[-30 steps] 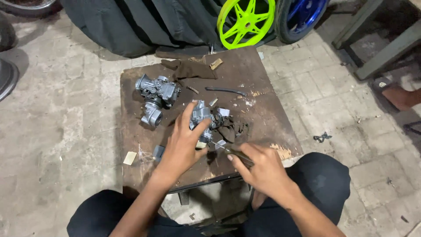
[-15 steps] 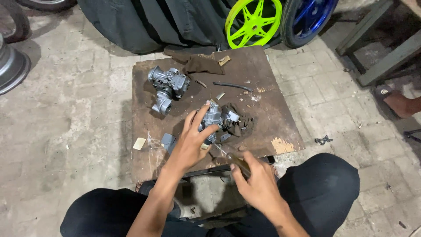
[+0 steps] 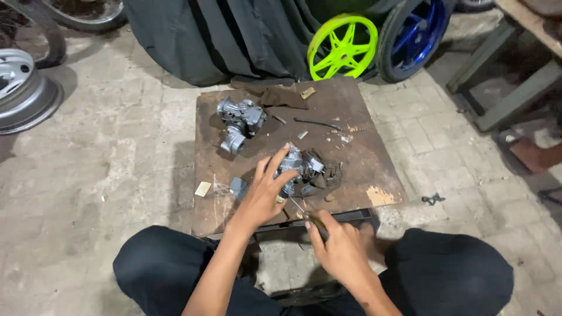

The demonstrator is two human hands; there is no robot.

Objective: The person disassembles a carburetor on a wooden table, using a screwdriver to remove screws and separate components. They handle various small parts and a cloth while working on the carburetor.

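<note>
Grey metal marks the far left: a bare wheel rim [image 3: 23, 93] lies on the paved floor at about nine o'clock from the brown board [image 3: 363, 158] that serves as a work surface. On the board, toward eleven o'clock, sits a spare carburetor [image 3: 239, 120], well apart from the hands, with a brown rag [image 3: 281, 96] just beyond it. A small pale card scrap [image 3: 203, 188] lies at the board's eight o'clock edge. The left hand [image 3: 263, 193] has its fingers spread and pressed over the second carburetor [image 3: 295, 167], which rests near the board's centre, steadying it. At five o'clock from that part, the right hand [image 3: 339, 248] is closed around a thin screwdriver [image 3: 304, 212], whose tip points up toward the carburetor's near side. Farther right, at one o'clock beyond the board, stand a lime-green wheel [image 3: 342, 47] and a blue wheel [image 3: 413, 35].
</note>
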